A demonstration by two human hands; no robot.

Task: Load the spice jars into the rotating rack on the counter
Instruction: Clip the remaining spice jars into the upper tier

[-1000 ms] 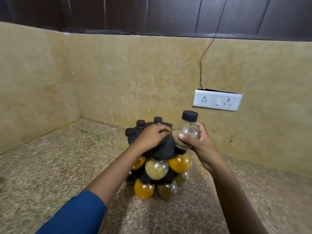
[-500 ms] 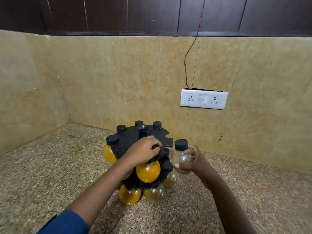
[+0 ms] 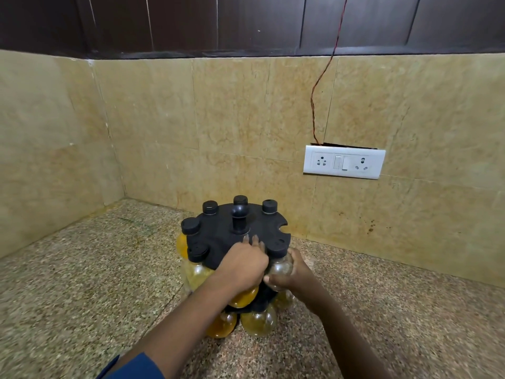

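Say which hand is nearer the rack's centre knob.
Left. The left hand rests on the top disc beside the centre knob; the right hand grips a clear jar at its rim.

Dim warm light, soft shadows, wide-angle bending, blurred lower edges
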